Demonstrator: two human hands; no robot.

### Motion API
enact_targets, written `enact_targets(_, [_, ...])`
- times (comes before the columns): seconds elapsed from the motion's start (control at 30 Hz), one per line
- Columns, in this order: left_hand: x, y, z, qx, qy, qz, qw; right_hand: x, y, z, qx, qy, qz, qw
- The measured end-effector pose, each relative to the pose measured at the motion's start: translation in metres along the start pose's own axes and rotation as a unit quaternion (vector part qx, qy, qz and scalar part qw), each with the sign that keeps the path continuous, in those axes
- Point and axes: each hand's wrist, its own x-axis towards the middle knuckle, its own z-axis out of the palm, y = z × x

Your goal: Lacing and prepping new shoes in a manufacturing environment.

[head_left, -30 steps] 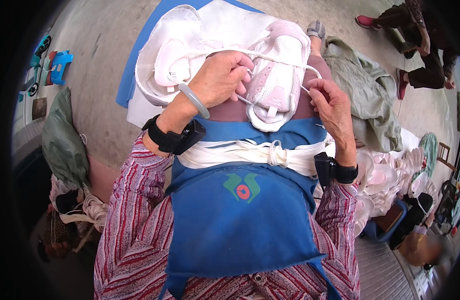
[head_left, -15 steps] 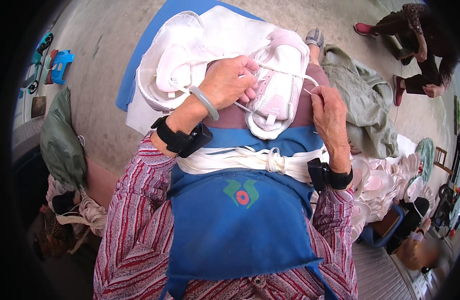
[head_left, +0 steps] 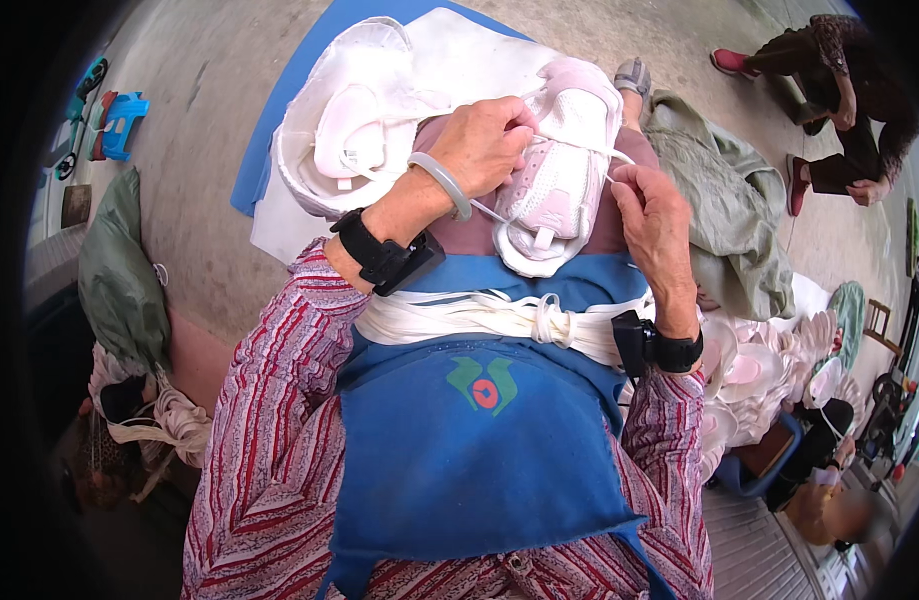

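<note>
A pink and white shoe upper [head_left: 560, 195] lies across my thighs with its toe pointing away from me. White shoelace [head_left: 580, 146] crosses its front part and loops out on the right. My left hand [head_left: 485, 148] is closed at the upper's left side, fingertips pinching the lace; part of the upper is hidden behind them. On the other side, thumb and forefinger of my right hand [head_left: 654, 210] pinch a lace end. A second pale shoe upper [head_left: 348, 130] rests to the left, lace trailing from it. Across my lap lies a bundle of white laces [head_left: 460, 316].
A white sheet [head_left: 470, 48] over a blue sheet [head_left: 258, 170] lies beyond my knees. Grey-green cloth [head_left: 715, 190] is at the right, with a pile of pink uppers [head_left: 745, 375] nearer. Another person [head_left: 840, 100] sits far right. A green sack [head_left: 125, 280] stands left.
My left hand has moved slightly up and to the right, closer over the upper. The right hand has barely moved and keeps its pinch on the lace.
</note>
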Motion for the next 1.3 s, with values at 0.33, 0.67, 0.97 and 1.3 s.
enact_targets(0.33, [0.015, -0.004, 0.000, 0.067, 0.000, 0.068, 0.995, 0.010, -0.008, 0.006, 0.011, 0.052, -0.031, 0.998])
enact_targets(0.67, [0.018, -0.011, 0.006, -0.017, 0.049, 0.062, 0.997, 0.024, -0.005, 0.007, -0.048, 0.026, -0.097, 0.994])
enact_targets(0.97, [0.016, -0.009, 0.005, 0.121, 0.097, 0.173, 0.973, 0.036, -0.026, 0.005, -0.192, -0.049, -0.155, 0.968])
enact_targets(1.3, [0.014, -0.018, 0.003, 0.153, 0.108, 0.210, 0.960, 0.034, -0.002, 0.010, 0.055, -0.043, 0.031, 0.997])
